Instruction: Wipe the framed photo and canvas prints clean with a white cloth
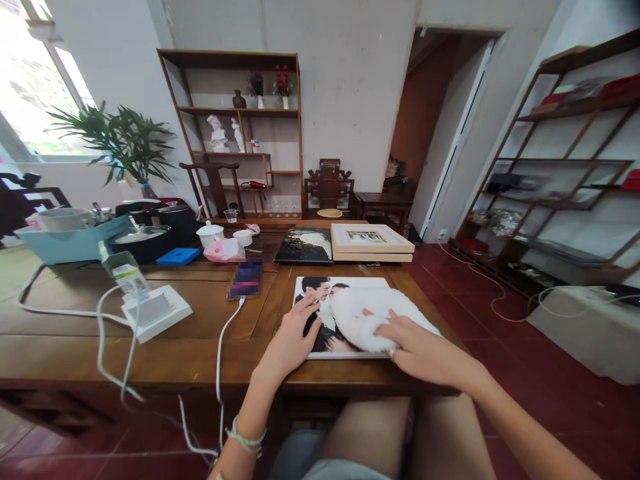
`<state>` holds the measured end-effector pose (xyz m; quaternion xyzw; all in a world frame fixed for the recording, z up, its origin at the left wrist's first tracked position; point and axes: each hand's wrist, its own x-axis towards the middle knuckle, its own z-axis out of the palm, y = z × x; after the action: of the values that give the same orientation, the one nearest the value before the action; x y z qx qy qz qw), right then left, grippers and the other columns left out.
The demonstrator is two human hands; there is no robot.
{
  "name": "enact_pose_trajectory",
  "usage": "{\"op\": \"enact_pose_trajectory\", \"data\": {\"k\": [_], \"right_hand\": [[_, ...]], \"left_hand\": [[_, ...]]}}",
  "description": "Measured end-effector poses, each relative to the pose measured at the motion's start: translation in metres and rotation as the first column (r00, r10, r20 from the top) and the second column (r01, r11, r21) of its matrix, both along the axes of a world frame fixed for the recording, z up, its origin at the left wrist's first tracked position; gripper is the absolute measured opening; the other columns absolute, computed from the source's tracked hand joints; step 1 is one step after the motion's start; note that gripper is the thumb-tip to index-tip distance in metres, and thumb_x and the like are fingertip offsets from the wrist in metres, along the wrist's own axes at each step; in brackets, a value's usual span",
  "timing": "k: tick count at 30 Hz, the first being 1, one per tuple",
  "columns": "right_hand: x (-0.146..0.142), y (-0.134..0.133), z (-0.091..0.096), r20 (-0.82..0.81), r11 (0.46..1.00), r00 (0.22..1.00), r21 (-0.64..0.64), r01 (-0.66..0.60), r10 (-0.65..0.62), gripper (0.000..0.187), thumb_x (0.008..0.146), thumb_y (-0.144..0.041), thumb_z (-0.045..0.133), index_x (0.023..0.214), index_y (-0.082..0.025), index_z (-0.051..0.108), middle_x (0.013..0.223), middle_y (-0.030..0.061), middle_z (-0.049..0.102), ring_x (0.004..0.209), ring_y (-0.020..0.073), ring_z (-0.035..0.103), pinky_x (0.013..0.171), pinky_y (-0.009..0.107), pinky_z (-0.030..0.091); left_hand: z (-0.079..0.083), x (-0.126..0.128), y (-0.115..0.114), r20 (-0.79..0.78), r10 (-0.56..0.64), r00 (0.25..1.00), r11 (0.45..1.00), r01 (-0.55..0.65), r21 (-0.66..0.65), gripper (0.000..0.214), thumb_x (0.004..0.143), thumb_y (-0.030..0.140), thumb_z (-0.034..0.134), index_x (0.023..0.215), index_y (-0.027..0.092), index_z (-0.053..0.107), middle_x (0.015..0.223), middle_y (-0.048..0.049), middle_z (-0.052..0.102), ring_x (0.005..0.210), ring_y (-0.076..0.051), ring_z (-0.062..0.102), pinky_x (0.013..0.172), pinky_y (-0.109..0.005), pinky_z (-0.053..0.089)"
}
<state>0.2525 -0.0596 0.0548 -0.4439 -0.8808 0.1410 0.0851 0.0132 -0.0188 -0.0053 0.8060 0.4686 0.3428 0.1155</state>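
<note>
A photo panel (367, 283) showing a couple lies flat near the front edge of the wooden table. My left hand (294, 333) rests on its left side with fingers stretched out and spread. A white fluffy cloth or pad (357, 317) covers the right part of the panel and hangs past its right edge. Gripping this pad from the lower right is my right hand (417, 347), its fingers sunk into the pile and partly hidden by it.
Behind the panel lie a dark photo panel (305, 245) and stacked light-framed pictures (373, 253). Leftward are a phone (245, 280) on a white cable, an opened white box (157, 313), a blue box (178, 257), a lidded pan (140, 243) and a light-blue bin (70, 247).
</note>
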Motion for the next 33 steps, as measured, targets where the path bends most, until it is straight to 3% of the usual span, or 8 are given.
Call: {"op": "enact_pose_trajectory", "data": {"k": [6,11,14,16,21,25,28,33], "right_hand": [[-0.006,0.081,-0.02,-0.121,0.992,0.991,0.11,0.064,-0.05,0.04,0.063,-0.005,0.036,0.089,-0.02,0.062,0.101,0.0031,0.066,0.096,0.022,0.057,0.104,0.045,0.016],[-0.005,0.114,-0.021,-0.124,0.984,0.986,0.124,0.128,-0.113,0.035,0.066,-0.007,0.034,0.085,-0.018,0.061,0.103,0.0057,0.066,0.095,0.0234,0.057,0.102,0.046,0.018],[-0.008,0.108,-0.021,-0.104,0.98,0.986,0.137,0.142,-0.128,0.038,0.066,-0.006,0.034,0.09,-0.018,0.061,0.108,0.0071,0.064,0.101,0.0241,0.055,0.102,0.046,0.019],[-0.014,0.09,-0.022,-0.089,0.979,0.988,0.149,0.14,-0.128,0.04,0.065,-0.005,0.034,0.092,-0.017,0.061,0.112,0.0082,0.062,0.11,0.0252,0.05,0.101,0.047,0.019],[-0.027,0.005,-0.016,0.031,0.989,0.996,0.125,0.076,-0.081,0.041,0.064,-0.005,0.037,0.097,-0.014,0.059,0.133,0.015,0.045,0.132,0.0255,0.02,0.104,0.052,0.013],[-0.026,-0.045,-0.005,0.049,0.999,0.999,0.051,-0.013,0.011,0.041,0.061,-0.003,0.039,0.093,-0.017,0.059,0.14,0.0097,0.036,0.134,0.0217,0.015,0.107,0.049,0.009],[-0.023,-0.04,-0.003,0.031,0.999,0.999,0.024,-0.028,0.027,0.041,0.06,-0.003,0.038,0.092,-0.017,0.06,0.139,0.0116,0.038,0.133,0.0205,0.019,0.108,0.046,0.01],[-0.026,0.021,-0.005,0.031,0.996,0.999,0.085,-0.023,0.02,0.045,0.064,-0.005,0.037,0.102,-0.016,0.058,0.122,0.0127,0.054,0.128,0.0247,0.03,0.103,0.048,0.018]], "left_hand": [[-0.001,0.0,0.001,0.018,-0.005,1.0,1.0,0.005,0.002,0.032,0.086,0.025,0.043,0.113,0.015,0.057,0.133,-0.012,0.047,0.128,-0.021,0.037,0.106,-0.041,0.031],[0.001,0.0,0.0,0.016,-0.001,1.0,1.0,0.001,-0.012,0.032,0.086,0.025,0.043,0.113,0.015,0.057,0.134,-0.0127,0.046,0.128,-0.022,0.036,0.106,-0.041,0.031],[0.0,0.0,0.0,0.023,0.003,1.0,1.0,-0.003,-0.002,0.032,0.086,0.024,0.043,0.112,0.014,0.058,0.133,-0.0129,0.047,0.128,-0.021,0.037,0.105,-0.041,0.031],[-0.001,0.0,0.0,0.027,-0.001,1.0,1.0,0.001,0.008,0.031,0.086,0.024,0.042,0.111,0.014,0.058,0.132,-0.013,0.048,0.127,-0.021,0.038,0.105,-0.04,0.032],[-0.001,0.001,0.0,0.036,0.001,0.999,1.0,-0.002,0.031,0.03,0.086,0.022,0.042,0.11,0.015,0.058,0.131,-0.0131,0.049,0.126,-0.021,0.04,0.104,-0.041,0.033],[0.001,0.001,0.0,0.037,-0.007,0.999,0.999,0.006,0.038,0.03,0.086,0.021,0.042,0.109,0.015,0.059,0.13,-0.0135,0.05,0.125,-0.021,0.041,0.104,-0.041,0.034],[0.001,0.001,0.001,0.044,-0.011,0.999,0.999,0.009,0.047,0.029,0.086,0.021,0.042,0.109,0.016,0.059,0.129,-0.0129,0.051,0.125,-0.02,0.041,0.104,-0.041,0.035],[0.0,0.001,0.002,0.061,-0.014,0.998,0.999,0.01,0.054,0.028,0.085,0.022,0.044,0.107,0.017,0.06,0.129,-0.0117,0.052,0.124,-0.021,0.042,0.103,-0.042,0.035]]}}
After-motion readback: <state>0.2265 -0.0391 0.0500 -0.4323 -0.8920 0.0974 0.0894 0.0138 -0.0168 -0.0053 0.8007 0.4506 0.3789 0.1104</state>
